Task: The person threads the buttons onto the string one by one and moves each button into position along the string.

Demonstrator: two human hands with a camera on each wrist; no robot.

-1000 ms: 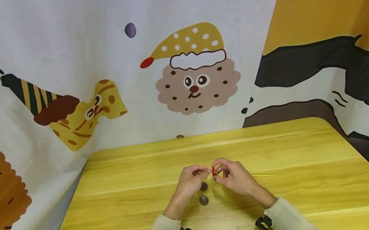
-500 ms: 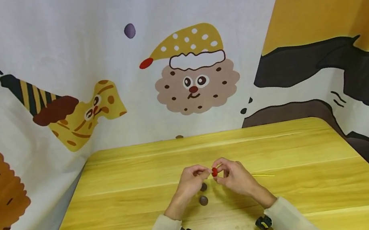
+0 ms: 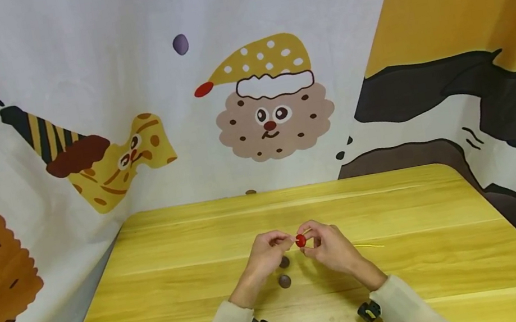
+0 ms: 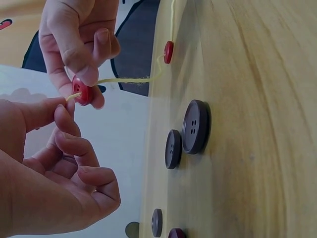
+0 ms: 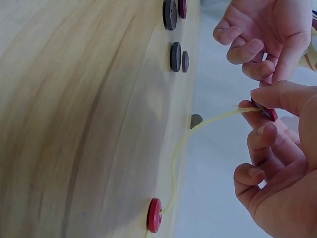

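Turns from edge-on to face-on: round red plastic-looking button [image 4: 85, 92], pinched in right grip [image 3: 327, 246] above table [image 3: 185, 310], between side edges. With thin yellow cord [image 4: 129, 80] pinched in left grip [image 3: 263, 255], draw gently, straight.

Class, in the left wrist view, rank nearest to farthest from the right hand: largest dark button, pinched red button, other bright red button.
1. Pinched red button, in the right hand
2. Other bright red button, top centre
3. Largest dark button, below that
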